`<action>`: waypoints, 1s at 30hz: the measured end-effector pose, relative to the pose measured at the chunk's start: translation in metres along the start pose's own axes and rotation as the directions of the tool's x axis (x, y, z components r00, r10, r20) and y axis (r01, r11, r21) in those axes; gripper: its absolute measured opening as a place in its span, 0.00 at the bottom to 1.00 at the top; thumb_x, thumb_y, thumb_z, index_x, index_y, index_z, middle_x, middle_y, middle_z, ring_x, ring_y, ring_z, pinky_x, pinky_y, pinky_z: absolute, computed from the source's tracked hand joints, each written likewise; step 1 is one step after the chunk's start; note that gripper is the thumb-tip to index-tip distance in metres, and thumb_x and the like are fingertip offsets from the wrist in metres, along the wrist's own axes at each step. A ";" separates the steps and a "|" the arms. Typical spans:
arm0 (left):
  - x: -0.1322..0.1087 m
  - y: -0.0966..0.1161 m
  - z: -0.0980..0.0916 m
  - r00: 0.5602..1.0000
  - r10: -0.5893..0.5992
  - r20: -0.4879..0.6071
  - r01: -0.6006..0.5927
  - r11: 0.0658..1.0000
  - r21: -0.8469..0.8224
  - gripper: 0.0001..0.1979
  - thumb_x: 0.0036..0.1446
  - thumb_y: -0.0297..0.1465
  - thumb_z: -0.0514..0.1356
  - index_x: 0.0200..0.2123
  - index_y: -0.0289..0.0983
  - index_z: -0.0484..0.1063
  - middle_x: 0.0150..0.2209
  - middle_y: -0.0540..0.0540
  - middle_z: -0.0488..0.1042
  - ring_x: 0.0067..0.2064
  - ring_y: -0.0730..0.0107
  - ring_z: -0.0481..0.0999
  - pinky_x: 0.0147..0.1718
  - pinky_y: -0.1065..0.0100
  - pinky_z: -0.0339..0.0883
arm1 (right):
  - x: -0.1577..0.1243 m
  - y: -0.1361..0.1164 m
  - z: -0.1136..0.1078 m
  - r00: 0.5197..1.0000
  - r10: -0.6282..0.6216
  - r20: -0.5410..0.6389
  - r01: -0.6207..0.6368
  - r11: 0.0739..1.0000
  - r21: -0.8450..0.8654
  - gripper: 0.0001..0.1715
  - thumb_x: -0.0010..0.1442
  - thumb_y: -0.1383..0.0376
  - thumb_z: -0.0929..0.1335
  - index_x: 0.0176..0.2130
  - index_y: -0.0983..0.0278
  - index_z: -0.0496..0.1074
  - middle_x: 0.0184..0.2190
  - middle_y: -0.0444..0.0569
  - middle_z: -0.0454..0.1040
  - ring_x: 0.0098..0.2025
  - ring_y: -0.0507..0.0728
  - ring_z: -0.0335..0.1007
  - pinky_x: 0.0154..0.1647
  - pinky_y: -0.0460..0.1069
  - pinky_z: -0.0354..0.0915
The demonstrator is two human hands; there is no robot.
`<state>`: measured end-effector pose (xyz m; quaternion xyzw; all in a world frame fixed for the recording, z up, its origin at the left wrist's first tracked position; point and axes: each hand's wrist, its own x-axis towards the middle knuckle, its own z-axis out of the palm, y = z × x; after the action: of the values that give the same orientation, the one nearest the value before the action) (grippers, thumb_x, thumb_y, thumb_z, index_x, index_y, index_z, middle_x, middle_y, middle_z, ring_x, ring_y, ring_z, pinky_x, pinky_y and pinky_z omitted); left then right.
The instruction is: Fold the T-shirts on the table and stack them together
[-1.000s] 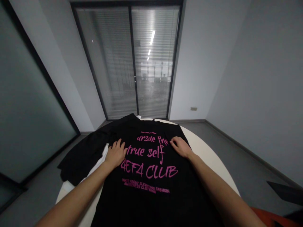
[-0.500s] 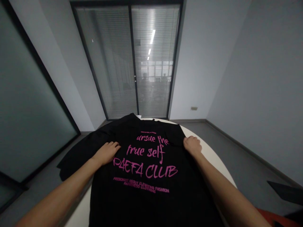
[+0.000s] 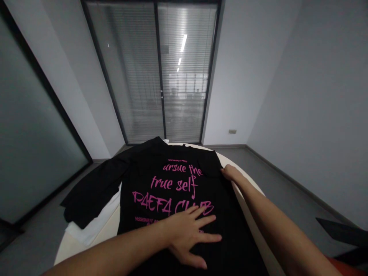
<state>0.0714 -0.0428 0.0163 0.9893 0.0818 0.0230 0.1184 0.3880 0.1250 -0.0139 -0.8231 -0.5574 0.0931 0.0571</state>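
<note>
A black T-shirt with pink lettering lies spread on a round white table. My left hand lies flat on the shirt's lower middle, fingers spread, over the small print lines. My right hand rests at the shirt's right edge near the sleeve, fingers on the fabric; whether they pinch it is unclear. The shirt's left sleeve hangs past the table's left rim.
A white cloth lies under the shirt at the left. Glass doors with blinds stand beyond the table. Grey walls flank the room. An orange-red object and a dark object sit at the lower right.
My left hand moved from the shirt's left side near the sleeve down to its lower middle and lies flat there. My right hand stayed at the right edge, shifting slightly.
</note>
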 end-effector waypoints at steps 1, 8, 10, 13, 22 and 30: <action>0.003 0.002 0.001 1.000 -0.004 0.004 0.004 1.000 0.003 0.38 0.61 0.51 0.59 0.70 0.46 0.55 0.73 0.39 0.47 0.72 0.37 0.46 0.67 0.40 0.45 | -0.002 0.000 0.001 1.000 0.000 -0.007 0.000 1.000 -0.004 0.24 0.67 0.56 0.64 0.52 0.72 0.73 0.51 0.68 0.76 0.54 0.68 0.75 0.48 0.55 0.69; 0.020 0.007 0.007 0.999 -0.045 0.012 0.045 0.998 -0.041 0.38 0.64 0.53 0.54 0.72 0.46 0.51 0.74 0.38 0.42 0.73 0.36 0.41 0.67 0.37 0.42 | -0.010 0.009 -0.003 0.998 0.012 -0.067 -0.013 1.000 -0.012 0.23 0.71 0.58 0.59 0.56 0.72 0.65 0.51 0.69 0.75 0.52 0.68 0.75 0.47 0.57 0.69; 0.029 0.008 0.009 0.999 -0.051 0.008 0.052 0.998 -0.042 0.38 0.64 0.54 0.54 0.72 0.46 0.51 0.74 0.39 0.41 0.73 0.36 0.39 0.67 0.37 0.42 | -0.009 0.013 -0.006 0.997 0.001 -0.081 -0.002 1.000 -0.013 0.22 0.71 0.58 0.59 0.56 0.71 0.64 0.51 0.68 0.75 0.52 0.68 0.75 0.48 0.57 0.69; 0.046 0.008 0.012 0.998 -0.067 -0.008 0.067 0.996 -0.064 0.38 0.64 0.54 0.53 0.72 0.47 0.50 0.75 0.40 0.40 0.73 0.36 0.37 0.67 0.37 0.41 | -0.005 0.019 -0.011 0.995 0.000 -0.103 -0.002 1.000 -0.016 0.22 0.72 0.57 0.58 0.55 0.70 0.64 0.50 0.68 0.75 0.53 0.68 0.75 0.49 0.57 0.68; 0.069 0.005 0.016 0.992 -0.126 -0.016 0.121 0.978 -0.169 0.38 0.64 0.56 0.51 0.72 0.46 0.51 0.74 0.38 0.41 0.73 0.35 0.35 0.67 0.35 0.36 | 0.005 0.018 -0.005 0.981 0.122 -0.149 -0.110 0.990 0.086 0.21 0.70 0.55 0.60 0.52 0.65 0.68 0.49 0.66 0.76 0.51 0.68 0.75 0.48 0.59 0.69; 0.033 -0.031 0.014 0.983 -0.177 -0.046 0.173 0.981 -0.092 0.35 0.68 0.51 0.48 0.71 0.41 0.52 0.73 0.39 0.47 0.73 0.45 0.43 0.68 0.40 0.41 | -0.013 0.020 0.014 0.943 0.112 -0.314 -0.022 0.961 0.275 0.29 0.71 0.49 0.55 0.59 0.64 0.63 0.50 0.62 0.75 0.51 0.66 0.75 0.49 0.57 0.67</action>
<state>0.0995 -0.0108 -0.0035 0.9712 0.1706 0.0426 0.1611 0.3987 0.1053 -0.0301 -0.8304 -0.4938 0.0319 0.2561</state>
